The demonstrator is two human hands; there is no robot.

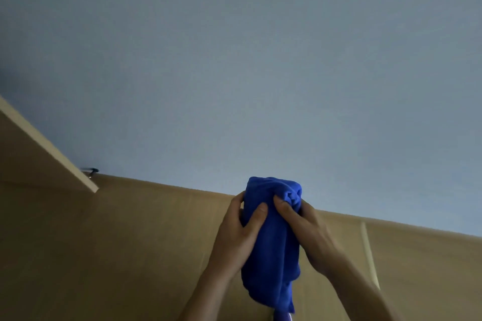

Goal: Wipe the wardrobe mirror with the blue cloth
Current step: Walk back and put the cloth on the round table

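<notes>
A bunched blue cloth (271, 240) is held up in front of the top of a tan wooden wardrobe (130, 242). My left hand (240, 234) grips its left side, thumb across the front. My right hand (302, 229) pinches its upper right part. The cloth hangs down between both wrists to the frame's bottom edge. No mirror surface is visible in this upward-tilted view.
A pale grey-blue ceiling (234, 60) fills the upper frame. An open wardrobe door (47, 154) juts out at the left, with a metal hinge (91, 171) at its inner end. A vertical panel seam (369, 253) runs down the wardrobe at the right.
</notes>
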